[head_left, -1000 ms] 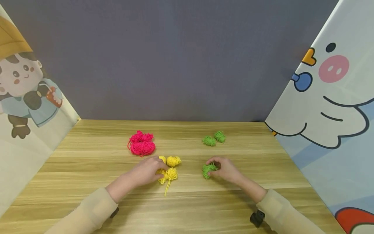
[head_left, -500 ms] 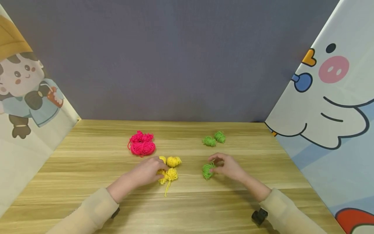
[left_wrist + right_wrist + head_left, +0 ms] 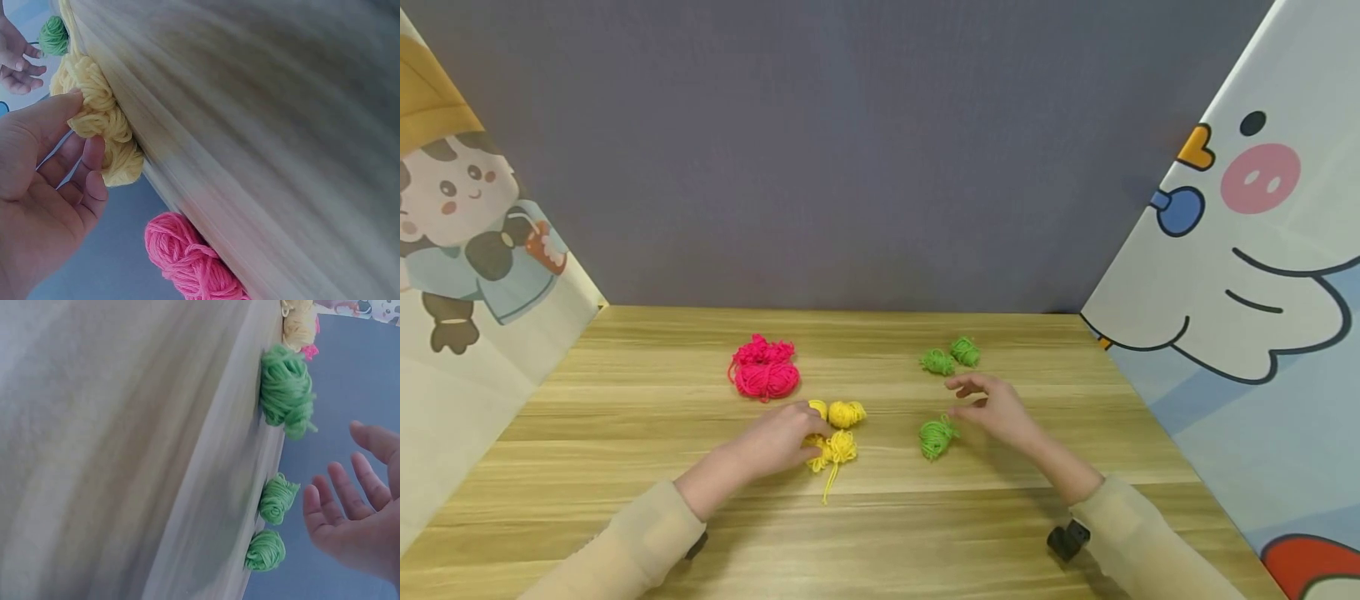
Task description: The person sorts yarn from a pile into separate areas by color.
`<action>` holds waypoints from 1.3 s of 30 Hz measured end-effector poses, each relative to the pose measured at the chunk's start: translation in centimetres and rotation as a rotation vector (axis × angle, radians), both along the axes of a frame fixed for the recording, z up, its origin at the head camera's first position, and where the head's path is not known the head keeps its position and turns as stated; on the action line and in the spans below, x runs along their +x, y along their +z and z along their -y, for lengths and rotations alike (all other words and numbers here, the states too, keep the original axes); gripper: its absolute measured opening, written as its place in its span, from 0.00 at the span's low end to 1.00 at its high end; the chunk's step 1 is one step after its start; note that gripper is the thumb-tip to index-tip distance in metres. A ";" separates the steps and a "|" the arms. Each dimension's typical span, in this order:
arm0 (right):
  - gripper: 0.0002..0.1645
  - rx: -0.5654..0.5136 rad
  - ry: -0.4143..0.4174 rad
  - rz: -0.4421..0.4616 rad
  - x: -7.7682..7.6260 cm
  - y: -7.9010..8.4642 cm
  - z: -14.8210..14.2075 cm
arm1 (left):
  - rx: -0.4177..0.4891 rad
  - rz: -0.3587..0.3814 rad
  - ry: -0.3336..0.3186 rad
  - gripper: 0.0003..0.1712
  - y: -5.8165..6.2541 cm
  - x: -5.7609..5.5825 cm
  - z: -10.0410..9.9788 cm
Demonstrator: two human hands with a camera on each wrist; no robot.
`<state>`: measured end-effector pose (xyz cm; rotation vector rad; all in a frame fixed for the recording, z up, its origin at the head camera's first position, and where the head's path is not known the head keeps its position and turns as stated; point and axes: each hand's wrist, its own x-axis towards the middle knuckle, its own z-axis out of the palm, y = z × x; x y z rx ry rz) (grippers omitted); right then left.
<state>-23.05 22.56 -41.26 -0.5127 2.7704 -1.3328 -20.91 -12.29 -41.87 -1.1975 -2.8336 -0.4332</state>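
In the head view, my left hand (image 3: 782, 437) holds a yellow yarn ball (image 3: 841, 447) with a loose tail trailing toward me. The thumb (image 3: 62, 109) lies on one side of this ball in the left wrist view, with curled fingertips against the yarn. Behind it sits a second yellow yarn ball (image 3: 847, 414), and another bit of yellow yarn (image 3: 817, 408) shows past the knuckles. My right hand (image 3: 998, 412) hovers just right of a green yarn ball (image 3: 936, 438), fingers loosely spread and holding nothing. That ball rests on the table, apart from the fingers in the right wrist view (image 3: 286, 390).
Two smaller green yarn balls (image 3: 951, 357) lie farther back on the right. Pink yarn balls (image 3: 764, 377) sit together at the back left. The wooden table (image 3: 880, 533) meets a grey panel (image 3: 850, 167) behind and cartoon-printed panels at both sides.
My right hand has let go of the nearer green yarn ball and drawn back up and to the right. The left hand has stayed on the yellow yarn.
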 end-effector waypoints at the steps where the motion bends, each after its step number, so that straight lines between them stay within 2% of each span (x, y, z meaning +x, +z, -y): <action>1: 0.22 0.003 -0.013 -0.010 -0.1 0.0 0.0 | -0.003 0.001 0.001 0.13 0.0 0.0 0.0; 13: 0.24 -0.048 -0.074 -0.096 -2.0 0.5 -0.9 | -0.001 0.015 0.010 0.13 0.1 0.0 0.0; 22: 0.26 -0.009 -0.109 -0.147 -3.6 0.1 -1.0 | -0.008 0.021 0.003 0.12 0.1 0.0 -0.1; 39: 0.32 -0.080 -0.120 -0.084 -6.1 -0.9 0.9 | -0.027 0.019 -0.007 0.11 0.2 0.0 -0.2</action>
